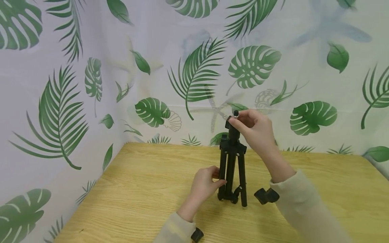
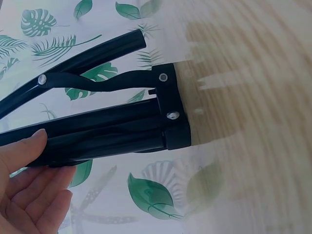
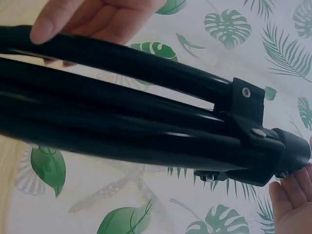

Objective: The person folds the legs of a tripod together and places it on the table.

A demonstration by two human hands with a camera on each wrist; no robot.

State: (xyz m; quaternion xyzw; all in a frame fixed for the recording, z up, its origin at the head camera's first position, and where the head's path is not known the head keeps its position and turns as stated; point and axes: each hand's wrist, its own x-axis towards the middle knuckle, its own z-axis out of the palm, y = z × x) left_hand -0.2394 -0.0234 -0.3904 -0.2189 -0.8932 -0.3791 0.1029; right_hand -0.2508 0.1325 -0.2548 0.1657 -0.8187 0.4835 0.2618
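A small black tripod (image 1: 232, 145) stands upright over the wooden table, its legs partly folded together and one leg angled out to the right. My right hand (image 1: 258, 130) pinches the top of its column, just under the mounting screw (image 1: 236, 113). Lower down, my left hand (image 1: 204, 184) holds the left leg between thumb and fingers. In the left wrist view, the left thumb (image 2: 36, 144) lies along the leg, near the lower brace (image 2: 170, 107) with its metal rivets. The right wrist view shows the upper hub (image 3: 253, 136), with right fingertips (image 3: 290, 190) at the column beyond it.
The wooden table (image 1: 130, 192) reaches back to a white cloth wall (image 1: 194, 135) printed with green leaves, and another such wall runs along the left. Black wrist-worn pieces (image 1: 266, 195) hang beside the light sleeves.
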